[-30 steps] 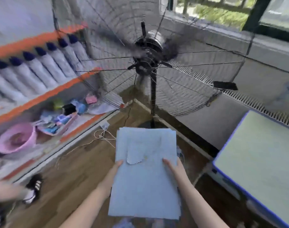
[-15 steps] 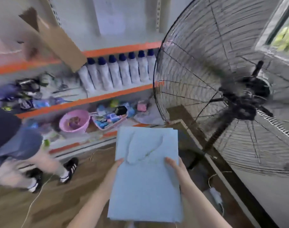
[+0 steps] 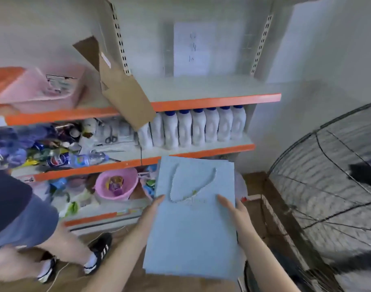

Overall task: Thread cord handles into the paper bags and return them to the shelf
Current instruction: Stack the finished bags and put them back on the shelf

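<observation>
I hold a flat stack of light blue paper bags (image 3: 193,232) in front of me, its top edge toward the shelf. A pale cord handle (image 3: 192,186) lies looped on the top bag. My left hand (image 3: 152,211) grips the stack's left edge, thumb on top. At the right edge my right hand (image 3: 233,209) grips it the same way. Behind stands the orange-edged shelf unit (image 3: 216,100); the right part of its upper board is bare.
White bottles with blue caps (image 3: 193,127) line the middle shelf, and a cardboard box (image 3: 121,89) leans over them. A pink bowl (image 3: 117,184) sits on the low shelf. A person's legs (image 3: 32,239) stand left. A large wire-caged fan (image 3: 332,186) fills the right.
My view has swung left from the fan toward the shelf. The bag stack stays in both hands, now closer to the shelves. The person at the left has come nearer.
</observation>
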Available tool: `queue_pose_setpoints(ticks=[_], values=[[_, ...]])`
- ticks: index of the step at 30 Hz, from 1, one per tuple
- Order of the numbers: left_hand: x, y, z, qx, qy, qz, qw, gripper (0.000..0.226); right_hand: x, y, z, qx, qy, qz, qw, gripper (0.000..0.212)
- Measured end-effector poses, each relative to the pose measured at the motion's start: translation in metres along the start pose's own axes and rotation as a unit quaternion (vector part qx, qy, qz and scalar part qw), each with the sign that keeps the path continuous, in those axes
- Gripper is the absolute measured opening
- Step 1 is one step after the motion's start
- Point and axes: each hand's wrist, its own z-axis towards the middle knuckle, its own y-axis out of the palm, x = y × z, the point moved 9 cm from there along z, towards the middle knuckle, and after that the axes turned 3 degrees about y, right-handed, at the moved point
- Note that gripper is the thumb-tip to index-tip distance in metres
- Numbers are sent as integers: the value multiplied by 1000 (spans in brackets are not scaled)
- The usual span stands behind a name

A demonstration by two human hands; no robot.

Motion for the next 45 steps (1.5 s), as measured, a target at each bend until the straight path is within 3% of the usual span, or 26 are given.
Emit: queue_pose_setpoints(ticks=[3, 5, 6, 8, 11, 16, 19, 24, 31, 37, 40, 43, 45], values=[[42, 2, 55, 14, 56, -5, 998, 66, -51, 16, 47, 13, -38, -33, 999, 51], [69, 11, 89, 8, 52, 0, 999, 82, -84, 28, 81, 10, -59, -40, 997, 45], [90, 18, 100, 14, 59, 6, 998, 79, -102, 35, 97, 9, -67, -40, 997, 36], [140, 32, 115, 29, 85, 45, 995, 45, -137, 49, 131, 5, -81, -36, 996, 25], [208, 55, 144, 23, 131, 50, 990, 16, -187, 72, 182, -2, -92, -37, 995, 40], [297, 69, 184, 66, 203, 81, 974, 20, -256, 114, 250, -27, -107, -17, 994, 31], [333, 72, 222, 66, 237, 94, 965, 46, -285, 133, 286, -37, -117, -31, 992, 27], [392, 93, 277, 63, 259, 145, 953, 14, -317, 151, 349, -39, -108, -24, 993, 30], [429, 88, 331, 89, 258, 146, 951, 14, -335, 180, 415, -50, -95, -40, 993, 35], [441, 77, 355, 159, 238, 133, 949, 28, -351, 213, 474, -92, -68, -77, 990, 35], [450, 66, 366, 210, 230, 132, 941, 37, -355, 236, 502, -124, -54, -94, 986, 24], [456, 53, 371, 265, 220, 208, 916, 47, -346, 254, 521, -154, -31, -91, 983, 28], [463, 46, 369, 309, 212, 289, 881, 48, -347, 266, 522, -172, -38, -77, 981, 17]])
